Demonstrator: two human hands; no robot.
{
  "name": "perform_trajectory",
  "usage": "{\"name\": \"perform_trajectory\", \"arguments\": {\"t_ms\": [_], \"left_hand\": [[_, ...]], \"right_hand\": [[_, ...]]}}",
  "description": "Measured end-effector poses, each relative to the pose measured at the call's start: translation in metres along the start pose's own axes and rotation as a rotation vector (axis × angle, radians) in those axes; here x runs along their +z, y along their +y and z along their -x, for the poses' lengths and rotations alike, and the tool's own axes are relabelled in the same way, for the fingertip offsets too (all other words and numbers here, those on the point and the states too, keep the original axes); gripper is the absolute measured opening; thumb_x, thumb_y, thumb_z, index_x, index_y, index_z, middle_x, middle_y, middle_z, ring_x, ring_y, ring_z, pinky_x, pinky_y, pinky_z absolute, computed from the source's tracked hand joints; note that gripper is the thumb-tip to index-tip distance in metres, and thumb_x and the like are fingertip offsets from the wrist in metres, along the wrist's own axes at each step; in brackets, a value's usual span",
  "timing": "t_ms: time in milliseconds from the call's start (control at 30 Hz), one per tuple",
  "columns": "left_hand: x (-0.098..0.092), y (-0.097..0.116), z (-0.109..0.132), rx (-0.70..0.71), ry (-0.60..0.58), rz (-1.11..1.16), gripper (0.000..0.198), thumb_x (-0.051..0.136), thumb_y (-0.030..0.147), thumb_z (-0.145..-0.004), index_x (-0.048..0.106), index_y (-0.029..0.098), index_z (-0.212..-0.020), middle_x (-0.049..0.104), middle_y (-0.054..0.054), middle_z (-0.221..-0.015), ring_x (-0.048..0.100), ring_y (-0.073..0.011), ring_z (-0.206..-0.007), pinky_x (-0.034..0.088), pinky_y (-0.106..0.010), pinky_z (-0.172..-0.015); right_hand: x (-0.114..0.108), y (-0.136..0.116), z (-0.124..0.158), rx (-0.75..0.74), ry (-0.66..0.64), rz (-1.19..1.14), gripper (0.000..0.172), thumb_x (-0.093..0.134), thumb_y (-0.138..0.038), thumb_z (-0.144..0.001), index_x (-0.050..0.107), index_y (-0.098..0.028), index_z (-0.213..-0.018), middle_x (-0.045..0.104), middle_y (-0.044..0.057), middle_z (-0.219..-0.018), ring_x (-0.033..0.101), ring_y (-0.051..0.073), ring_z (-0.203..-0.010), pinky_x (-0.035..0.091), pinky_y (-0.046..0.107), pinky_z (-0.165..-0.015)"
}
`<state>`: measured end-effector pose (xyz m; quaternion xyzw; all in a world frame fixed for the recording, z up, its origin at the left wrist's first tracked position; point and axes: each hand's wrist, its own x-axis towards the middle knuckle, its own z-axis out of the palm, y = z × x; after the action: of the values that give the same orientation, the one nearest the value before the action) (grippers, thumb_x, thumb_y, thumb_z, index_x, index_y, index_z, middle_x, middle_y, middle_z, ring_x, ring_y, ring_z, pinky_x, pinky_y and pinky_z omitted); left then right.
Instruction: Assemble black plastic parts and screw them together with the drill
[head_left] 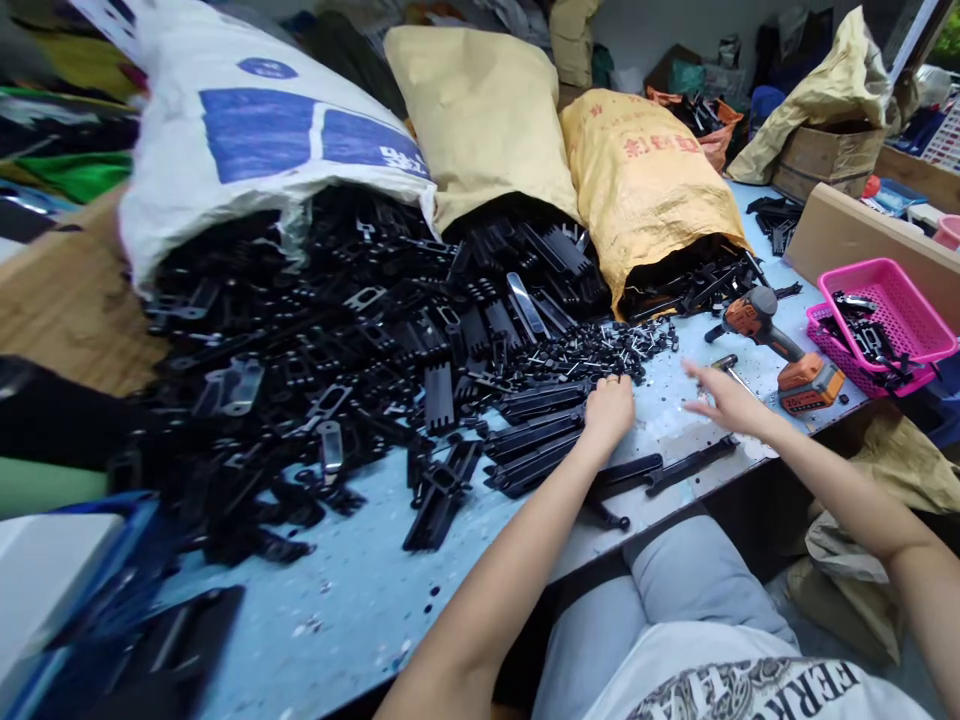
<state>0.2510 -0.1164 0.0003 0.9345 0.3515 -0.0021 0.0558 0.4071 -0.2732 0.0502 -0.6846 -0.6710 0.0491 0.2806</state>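
Observation:
My left hand (611, 408) is at the near edge of a heap of small black-headed screws (600, 350), its fingers curled; whatever they hold is hidden. Beside it lies a row of long black plastic parts (536, 440). My right hand (726, 400) hovers over the blue table with fingers spread and nothing in it. Close to those fingers is a small metal tool (726, 362), its kind unclear. Farther right stands an orange and black cordless power driver (765, 325). Between my arms, more long black parts (690, 465) lie near the table edge.
A white sack (262, 110), a tan sack (487, 120) and a yellow sack (652, 180) spill black plastic parts (352, 310) across the table (337, 610). A pink basket (900, 310) with black parts sits at the right. Cardboard (870, 240) stands behind it.

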Motion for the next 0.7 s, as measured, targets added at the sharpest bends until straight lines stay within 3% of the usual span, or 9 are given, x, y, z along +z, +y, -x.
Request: {"name": "perform_trajectory", "arguments": {"t_ms": [100, 167, 200, 267, 333, 367, 500, 600, 700], "left_hand": [[0.003, 0.001, -0.028, 0.021, -0.007, -0.043, 0.032, 0.029, 0.011, -0.087, 0.054, 0.009, -0.106, 0.059, -0.018, -0.105, 0.055, -0.0265, -0.101, 0.046, -0.037, -0.081], [0.004, 0.005, -0.036, 0.046, -0.005, -0.076, 0.034, 0.026, 0.007, -0.086, 0.056, 0.008, -0.103, 0.06, -0.017, -0.101, 0.057, -0.0259, -0.098, 0.046, -0.036, -0.08], [0.004, 0.006, -0.037, 0.059, -0.003, -0.092, 0.035, 0.025, 0.005, -0.085, 0.056, 0.007, -0.101, 0.061, -0.017, -0.099, 0.058, -0.0255, -0.096, 0.046, -0.036, -0.079], [0.0, 0.008, -0.038, 0.086, 0.007, -0.125, 0.036, 0.024, 0.003, -0.083, 0.057, 0.006, -0.098, 0.061, -0.018, -0.095, 0.06, -0.0253, -0.091, 0.047, -0.034, -0.076], [-0.006, 0.007, -0.033, 0.115, 0.032, -0.159, 0.035, 0.026, 0.004, -0.083, 0.058, 0.005, -0.096, 0.061, -0.019, -0.094, 0.06, -0.0257, -0.09, 0.047, -0.034, -0.074], [-0.009, 0.005, -0.029, 0.138, 0.057, -0.166, 0.034, 0.027, 0.006, -0.084, 0.059, 0.005, -0.095, 0.061, -0.019, -0.094, 0.06, -0.0257, -0.089, 0.046, -0.034, -0.075], [-0.019, -0.016, 0.008, 0.267, 0.248, -0.055, 0.036, 0.028, 0.021, -0.089, 0.06, 0.008, -0.098, 0.063, -0.015, -0.094, 0.06, -0.024, -0.087, 0.046, -0.034, -0.08], [-0.019, -0.043, 0.046, 0.236, 0.455, 0.148, 0.035, 0.032, 0.028, -0.087, 0.061, 0.014, -0.099, 0.064, -0.012, -0.092, 0.061, -0.0229, -0.086, 0.048, -0.034, -0.081], [-0.011, -0.073, 0.081, 0.06, 0.567, 0.305, 0.032, 0.034, 0.033, -0.084, 0.062, 0.023, -0.096, 0.065, -0.008, -0.092, 0.063, -0.0248, -0.083, 0.051, -0.037, -0.074]], "right_hand": [[-0.051, -0.003, -0.074, 0.013, 0.341, -0.152, 0.06, 0.044, -0.041, -0.092, 0.022, -0.02, -0.144, 0.054, 0.01, -0.12, 0.058, 0.013, -0.086, 0.048, 0.03, -0.081], [-0.066, -0.008, -0.117, 0.001, 0.456, -0.137, 0.047, 0.038, -0.037, -0.095, 0.033, -0.018, -0.138, 0.056, 0.009, -0.117, 0.058, 0.012, -0.09, 0.047, 0.027, -0.083], [-0.064, -0.008, -0.132, -0.004, 0.436, -0.098, 0.041, 0.038, -0.035, -0.095, 0.041, -0.017, -0.132, 0.058, 0.008, -0.115, 0.058, 0.012, -0.092, 0.046, 0.026, -0.085], [-0.043, -0.002, -0.149, 0.042, 0.245, 0.03, 0.031, 0.043, -0.033, -0.094, 0.053, -0.017, -0.118, 0.062, 0.006, -0.109, 0.058, 0.012, -0.093, 0.046, 0.024, -0.083], [-0.007, 0.012, -0.148, 0.217, -0.056, 0.195, 0.025, 0.051, -0.031, -0.09, 0.058, -0.016, -0.109, 0.065, 0.007, -0.103, 0.06, 0.015, -0.09, 0.047, 0.025, -0.078], [0.012, 0.019, -0.142, 0.291, -0.093, 0.228, 0.022, 0.056, -0.028, -0.086, 0.061, -0.014, -0.102, 0.066, 0.01, -0.099, 0.061, 0.018, -0.088, 0.048, 0.028, -0.076], [0.064, 0.042, -0.113, 0.447, -0.099, 0.265, 0.018, 0.049, -0.008, -0.084, 0.063, -0.011, -0.096, 0.064, 0.016, -0.103, 0.06, 0.022, -0.092, 0.05, 0.033, -0.075], [0.072, 0.051, -0.106, 0.485, -0.092, 0.281, 0.028, 0.037, -0.006, -0.088, 0.061, -0.014, -0.102, 0.061, 0.014, -0.109, 0.057, 0.022, -0.099, 0.049, 0.034, -0.079], [0.068, 0.06, -0.112, 0.506, -0.069, 0.307, 0.035, 0.029, -0.006, -0.091, 0.053, -0.014, -0.115, 0.056, 0.013, -0.119, 0.05, 0.023, -0.111, 0.046, 0.04, -0.087]]}}
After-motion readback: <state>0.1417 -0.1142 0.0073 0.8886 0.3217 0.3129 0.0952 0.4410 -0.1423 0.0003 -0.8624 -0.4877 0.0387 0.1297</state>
